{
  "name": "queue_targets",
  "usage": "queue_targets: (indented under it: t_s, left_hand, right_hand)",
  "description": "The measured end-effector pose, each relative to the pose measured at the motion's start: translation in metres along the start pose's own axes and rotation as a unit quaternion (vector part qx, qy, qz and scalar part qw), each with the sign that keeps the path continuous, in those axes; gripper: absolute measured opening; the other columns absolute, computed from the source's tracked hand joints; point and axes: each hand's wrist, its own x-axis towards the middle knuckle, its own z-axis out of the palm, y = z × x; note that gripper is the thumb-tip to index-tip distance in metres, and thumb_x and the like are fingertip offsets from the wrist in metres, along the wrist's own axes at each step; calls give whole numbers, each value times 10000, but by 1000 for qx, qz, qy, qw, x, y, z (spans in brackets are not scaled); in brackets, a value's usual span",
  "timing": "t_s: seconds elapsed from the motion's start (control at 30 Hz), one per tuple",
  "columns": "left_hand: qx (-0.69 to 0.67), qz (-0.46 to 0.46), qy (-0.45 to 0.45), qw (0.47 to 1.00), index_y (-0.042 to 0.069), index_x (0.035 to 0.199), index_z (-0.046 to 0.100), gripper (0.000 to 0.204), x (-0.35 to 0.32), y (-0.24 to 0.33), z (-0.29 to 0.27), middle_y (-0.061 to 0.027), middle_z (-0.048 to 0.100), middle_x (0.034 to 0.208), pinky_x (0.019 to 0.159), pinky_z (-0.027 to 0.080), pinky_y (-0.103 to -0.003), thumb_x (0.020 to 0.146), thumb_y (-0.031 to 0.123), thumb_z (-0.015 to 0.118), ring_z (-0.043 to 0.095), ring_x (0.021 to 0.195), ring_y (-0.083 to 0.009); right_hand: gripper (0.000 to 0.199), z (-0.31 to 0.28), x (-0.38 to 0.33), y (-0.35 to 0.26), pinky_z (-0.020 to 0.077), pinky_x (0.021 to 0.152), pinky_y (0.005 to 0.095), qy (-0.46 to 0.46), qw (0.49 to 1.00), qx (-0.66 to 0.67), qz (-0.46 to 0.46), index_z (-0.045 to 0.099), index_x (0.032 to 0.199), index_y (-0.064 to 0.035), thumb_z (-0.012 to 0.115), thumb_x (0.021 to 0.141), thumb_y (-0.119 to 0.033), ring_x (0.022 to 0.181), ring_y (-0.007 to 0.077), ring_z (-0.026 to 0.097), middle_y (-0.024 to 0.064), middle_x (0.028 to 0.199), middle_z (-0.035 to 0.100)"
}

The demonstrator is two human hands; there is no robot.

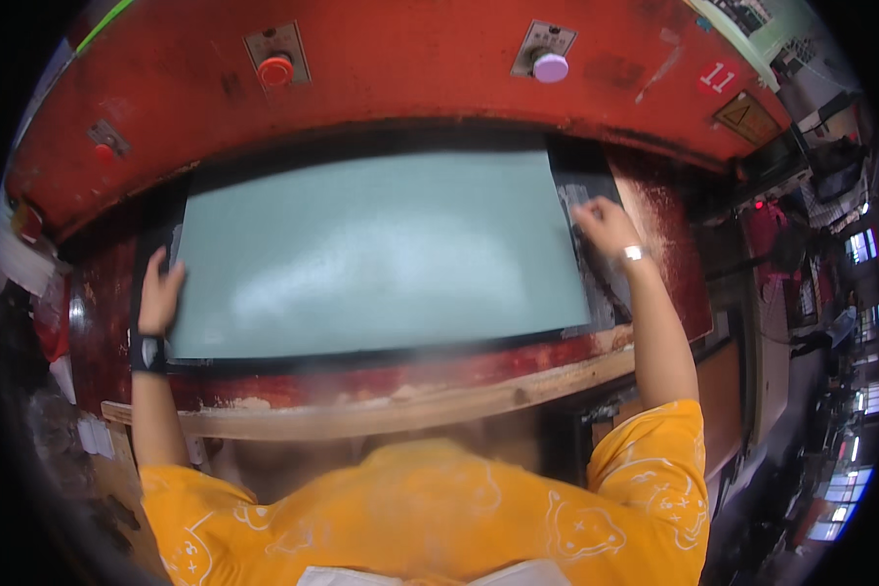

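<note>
A large pale green sheet (pixel 381 254) lies on a dark flat plate (pixel 586 166) in front of me, its surface shining in the middle. At its left edge is my left hand (pixel 158 298), thumb apart from the stretched fingers. Beside the sheet's right edge my right hand (pixel 607 227) is closed, its fingertips bent together toward the sheet. Whether anything is between those fingertips cannot be made out. A black band is on my left wrist, and a pale watch (pixel 634 252) on my right.
A red machine body (pixel 410 68) rises behind the sheet, carrying a red button (pixel 275 69) and a pale purple button (pixel 550 67). A worn wooden strip (pixel 361 418) runs along the red bed's near edge. Cluttered workshop equipment stands at the right.
</note>
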Motion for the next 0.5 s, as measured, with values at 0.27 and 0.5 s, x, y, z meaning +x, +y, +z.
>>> queue_targets:
  t_s: [0.27, 0.5]
  left_hand:
    - [193, 123, 109, 967, 90, 1226, 489, 361, -81, -11, 5, -219, 576, 1131, 869, 432, -399, 880, 179, 537, 553, 1041, -384]
    - [185, 174, 146, 956, 64, 1204, 522, 338, -66, 6, 15, -158, 600, 1137, 890, 435, -347, 882, 167, 538, 582, 1043, -300]
  right_hand:
    - [450, 44, -111, 28, 475, 730, 459, 21, 999, -46, 2, 507, 1067, -52, 604, 806, -405, 818, 416, 609, 215, 837, 646]
    - [302, 42, -88, -5, 415, 540, 396, 211, 972, 69, -80, 534, 1078, -102, 632, 806, -190, 540, 295, 536, 106, 576, 511]
